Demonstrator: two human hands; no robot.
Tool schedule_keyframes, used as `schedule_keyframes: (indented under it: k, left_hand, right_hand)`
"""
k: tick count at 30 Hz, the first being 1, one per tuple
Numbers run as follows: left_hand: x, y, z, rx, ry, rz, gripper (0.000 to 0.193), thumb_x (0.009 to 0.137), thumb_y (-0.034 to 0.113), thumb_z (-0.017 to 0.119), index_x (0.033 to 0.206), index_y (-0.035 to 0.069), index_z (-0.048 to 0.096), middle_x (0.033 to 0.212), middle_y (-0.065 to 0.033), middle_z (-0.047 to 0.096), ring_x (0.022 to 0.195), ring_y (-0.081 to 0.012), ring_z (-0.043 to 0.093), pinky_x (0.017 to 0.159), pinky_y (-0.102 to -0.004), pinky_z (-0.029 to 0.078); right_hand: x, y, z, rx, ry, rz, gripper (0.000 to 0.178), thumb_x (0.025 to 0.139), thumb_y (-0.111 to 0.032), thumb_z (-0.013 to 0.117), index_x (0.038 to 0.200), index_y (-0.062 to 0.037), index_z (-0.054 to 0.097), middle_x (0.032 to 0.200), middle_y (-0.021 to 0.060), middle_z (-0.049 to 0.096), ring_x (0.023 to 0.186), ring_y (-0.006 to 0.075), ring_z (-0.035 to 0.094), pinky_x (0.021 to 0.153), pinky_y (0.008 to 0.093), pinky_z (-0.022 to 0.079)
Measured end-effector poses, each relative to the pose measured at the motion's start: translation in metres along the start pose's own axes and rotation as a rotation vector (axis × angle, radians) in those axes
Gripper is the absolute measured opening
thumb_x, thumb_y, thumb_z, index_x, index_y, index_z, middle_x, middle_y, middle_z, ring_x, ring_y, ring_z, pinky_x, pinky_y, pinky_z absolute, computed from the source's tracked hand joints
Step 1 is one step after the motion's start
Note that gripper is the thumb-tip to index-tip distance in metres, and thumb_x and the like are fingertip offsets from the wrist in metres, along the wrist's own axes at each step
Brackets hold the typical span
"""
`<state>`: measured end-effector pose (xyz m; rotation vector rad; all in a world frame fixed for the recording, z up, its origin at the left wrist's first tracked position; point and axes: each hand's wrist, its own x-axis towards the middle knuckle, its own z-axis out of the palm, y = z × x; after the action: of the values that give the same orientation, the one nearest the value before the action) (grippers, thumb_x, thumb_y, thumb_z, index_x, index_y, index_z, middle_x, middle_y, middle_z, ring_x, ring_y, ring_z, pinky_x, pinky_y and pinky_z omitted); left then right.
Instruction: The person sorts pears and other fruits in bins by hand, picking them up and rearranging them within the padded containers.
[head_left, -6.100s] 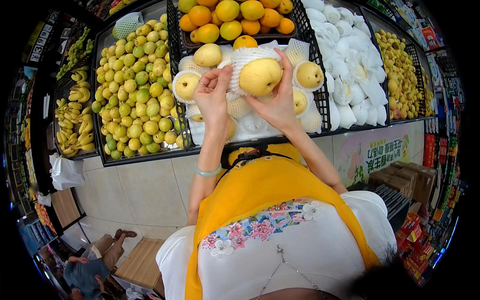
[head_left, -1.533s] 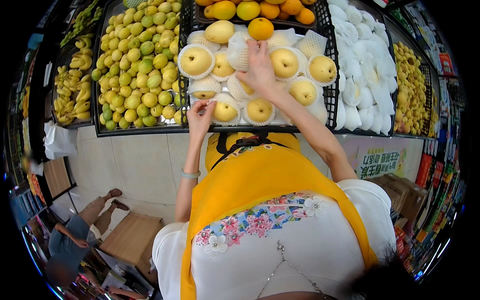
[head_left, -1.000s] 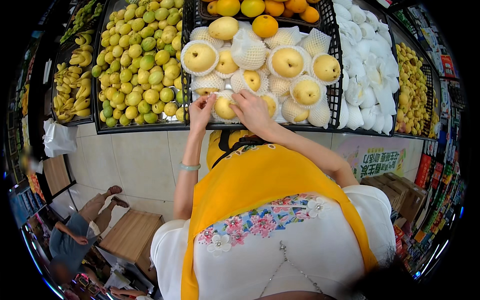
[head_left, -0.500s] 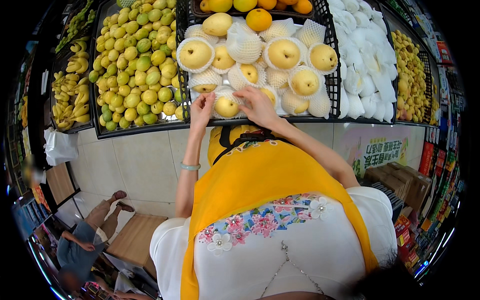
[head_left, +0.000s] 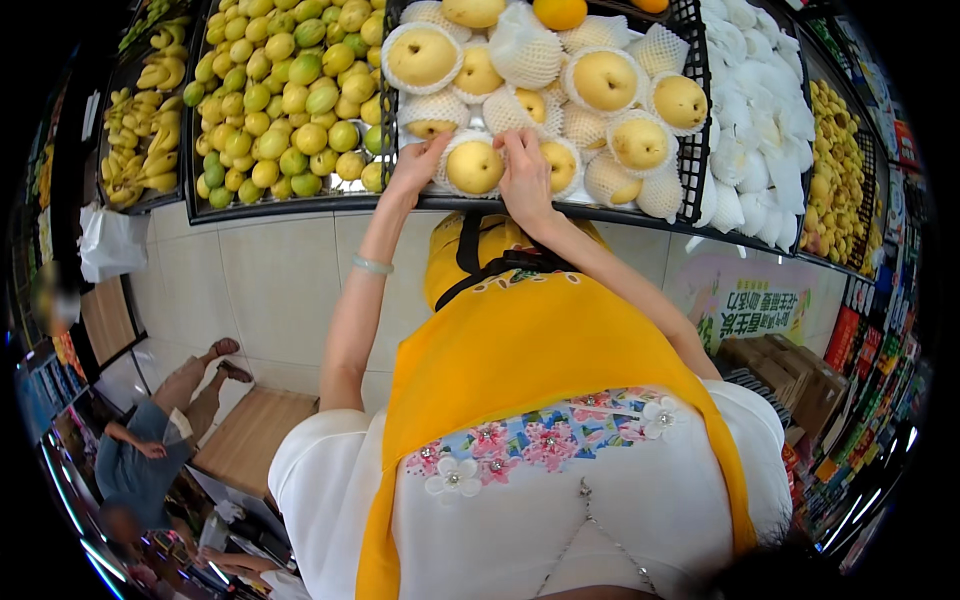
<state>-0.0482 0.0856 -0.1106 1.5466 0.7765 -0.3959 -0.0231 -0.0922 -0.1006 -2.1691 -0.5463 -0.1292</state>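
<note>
A yellow pear (head_left: 474, 167) lies in the front row of a black crate, with a white foam net (head_left: 447, 180) ringed around it. My left hand (head_left: 416, 168) is on the pear's left, thumb and fingers pinched at the net's edge. On the other side my right hand (head_left: 524, 178) has its fingers bent and closed at the net's upper right edge. Just right of that hand sits another netted pear (head_left: 558, 166). Behind my hands are several more pears in foam nets, among them a large pear (head_left: 421, 56) at the back left.
The black crate (head_left: 692, 150) has raised mesh sides. Left of it are yellow-green round fruits (head_left: 290, 110) and bananas (head_left: 160, 130); white-wrapped fruits (head_left: 745, 120) lie to the right. Oranges (head_left: 560, 12) sit behind. Cardboard boxes (head_left: 800, 375) stand right; another person (head_left: 150, 440) is at lower left.
More of the front pear's yellow face shows, its net now pushed back into a ring. Both hands stay beside it, the right one turned more upright. The whole view has shifted slightly.
</note>
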Motion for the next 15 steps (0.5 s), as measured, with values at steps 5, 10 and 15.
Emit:
schedule_keyframes:
  k: [5, 10, 15]
  left_hand:
    - [0.012, -0.001, 0.001, -0.031, -0.063, -0.021, 0.059, 0.085, 0.048, 0.061, 0.113, -0.003, 0.06, 0.102, -0.0071, 0.065, 0.087, -0.0132, 0.061, 0.073, -0.0283, 0.049]
    - [0.007, 0.001, 0.005, -0.072, -0.04, -0.079, 0.059, 0.086, 0.045, 0.061, 0.118, -0.004, 0.056, 0.105, -0.0073, 0.064, 0.091, -0.0133, 0.061, 0.073, -0.0281, 0.049]
    - [0.009, -0.002, -0.007, -0.168, -0.137, -0.086, 0.054, 0.088, 0.04, 0.06, 0.12, -0.003, 0.055, 0.108, -0.0066, 0.063, 0.091, -0.0138, 0.062, 0.073, -0.0265, 0.048]
  right_hand:
    - [-0.001, -0.001, 0.004, -0.131, -0.062, -0.109, 0.034, 0.069, 0.013, 0.052, 0.1, -0.0025, 0.052, 0.094, 0.0175, 0.048, 0.084, 0.0374, 0.055, 0.069, 0.0433, 0.047]
    - [-0.001, -0.002, 0.001, -0.161, -0.106, -0.074, 0.038, 0.068, 0.013, 0.052, 0.103, -0.0007, 0.049, 0.097, 0.0179, 0.049, 0.085, 0.038, 0.055, 0.071, 0.043, 0.047]
    - [0.002, -0.001, 0.001, -0.025, -0.098, -0.022, 0.035, 0.069, 0.012, 0.052, 0.101, -0.002, 0.05, 0.099, 0.0167, 0.051, 0.086, 0.0362, 0.056, 0.071, 0.0421, 0.047]
